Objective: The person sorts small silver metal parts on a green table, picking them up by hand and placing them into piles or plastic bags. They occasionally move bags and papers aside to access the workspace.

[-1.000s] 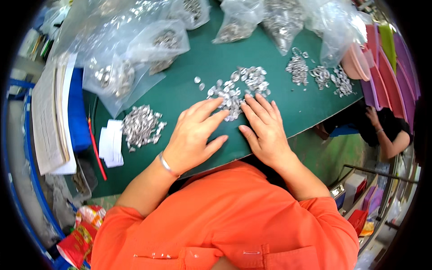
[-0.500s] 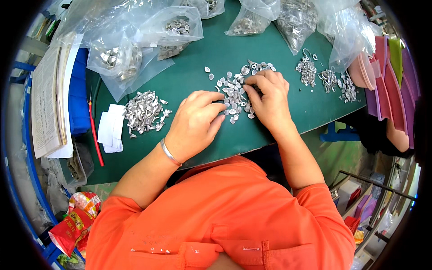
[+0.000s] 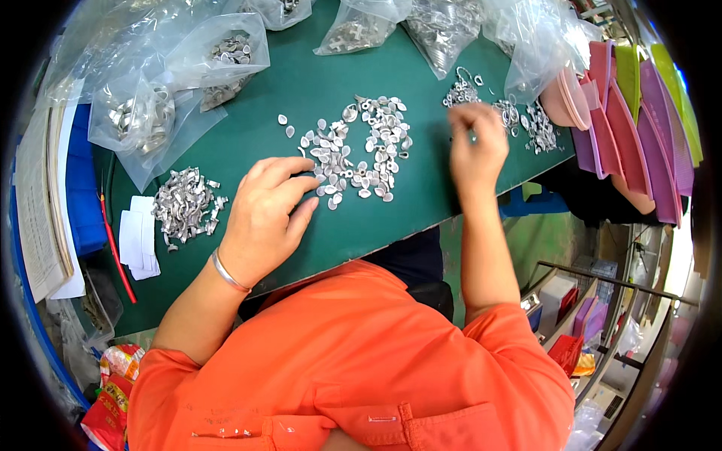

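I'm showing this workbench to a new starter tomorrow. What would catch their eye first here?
Probably the loose pile of small silver metal pieces spread on the middle of the green table, with the left hand resting flat at its near edge. The right hand is raised over the table's right side, blurred, near another cluster of metal parts. Clear plastic bags of parts crowd the far edge, and bright pink and purple trays stand at the right.
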Action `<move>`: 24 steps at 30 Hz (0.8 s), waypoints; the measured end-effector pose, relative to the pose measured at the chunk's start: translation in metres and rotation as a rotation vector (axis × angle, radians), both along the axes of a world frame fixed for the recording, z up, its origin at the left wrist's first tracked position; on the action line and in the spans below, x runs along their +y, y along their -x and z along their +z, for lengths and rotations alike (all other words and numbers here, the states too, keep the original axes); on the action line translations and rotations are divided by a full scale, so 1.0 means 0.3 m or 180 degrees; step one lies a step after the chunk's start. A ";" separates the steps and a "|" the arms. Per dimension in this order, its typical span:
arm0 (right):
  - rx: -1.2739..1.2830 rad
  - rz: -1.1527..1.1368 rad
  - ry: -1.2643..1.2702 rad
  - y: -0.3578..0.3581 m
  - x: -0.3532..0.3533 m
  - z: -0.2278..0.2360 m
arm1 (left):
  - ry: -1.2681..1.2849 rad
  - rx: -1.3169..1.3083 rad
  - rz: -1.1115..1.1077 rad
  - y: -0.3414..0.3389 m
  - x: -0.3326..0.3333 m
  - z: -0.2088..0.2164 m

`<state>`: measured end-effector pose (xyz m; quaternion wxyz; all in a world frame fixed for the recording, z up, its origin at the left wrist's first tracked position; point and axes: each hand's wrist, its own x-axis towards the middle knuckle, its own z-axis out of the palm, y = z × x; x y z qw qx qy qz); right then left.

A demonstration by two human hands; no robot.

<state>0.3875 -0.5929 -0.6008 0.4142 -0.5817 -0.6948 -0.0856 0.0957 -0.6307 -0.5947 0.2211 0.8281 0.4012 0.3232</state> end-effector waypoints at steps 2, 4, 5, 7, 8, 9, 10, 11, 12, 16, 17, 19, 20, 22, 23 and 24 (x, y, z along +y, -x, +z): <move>-0.0015 -0.0381 -0.0001 -0.089 0.054 -0.003 | -0.0042 0.0017 -0.0051 0.000 0.007 0.005; -0.0136 -0.0342 0.0194 -0.128 0.085 -0.025 | -0.0041 0.0000 -0.0071 0.004 0.006 0.000; -0.0127 -0.0298 0.0102 -0.134 0.078 -0.031 | -0.0040 -0.0011 -0.0085 0.007 0.007 0.000; -0.0079 -0.0160 -0.0043 -0.068 0.045 -0.018 | -0.0008 -0.0011 -0.0056 0.005 0.007 -0.002; -0.0019 0.0041 0.0054 -0.021 0.013 -0.025 | 0.0002 -0.0009 -0.0041 0.006 0.003 -0.004; -0.0053 0.0387 0.0176 0.030 -0.022 -0.028 | 0.0006 0.0005 -0.0040 0.008 0.003 -0.005; -0.0236 0.0697 0.0278 0.078 -0.051 -0.038 | 0.0000 0.0016 -0.0046 0.009 0.003 -0.005; -0.0206 0.1151 0.0463 0.121 -0.073 -0.044 | -0.0019 0.0022 -0.0052 0.007 0.004 -0.008; -0.0117 0.1270 0.0541 0.149 -0.086 -0.033 | -0.0008 0.0014 -0.0050 0.007 0.003 -0.009; 0.0069 0.0355 0.0317 0.039 0.045 0.000 | -0.0017 0.0010 0.0005 0.017 -0.004 -0.011; -0.0123 0.0015 0.0412 -0.023 0.098 0.036 | -0.0084 0.0003 -0.0016 0.012 -0.009 -0.003; -0.0290 -0.0579 0.0581 -0.164 0.218 0.013 | -0.0069 -0.0012 -0.0068 0.001 -0.006 0.005; -0.0385 -0.0764 0.0826 -0.205 0.269 0.004 | -0.0063 -0.0016 -0.0064 0.000 -0.006 0.006; -0.0215 -0.0918 0.1536 -0.242 0.334 -0.009 | -0.0062 -0.0038 -0.0061 0.005 -0.005 -0.003; -0.0127 -0.1006 0.1886 -0.262 0.357 -0.008 | -0.0066 -0.0053 -0.0070 0.006 -0.002 -0.007; -0.0049 -0.0936 0.2049 -0.282 0.380 -0.006 | -0.0052 -0.0052 -0.0071 0.008 -0.001 -0.011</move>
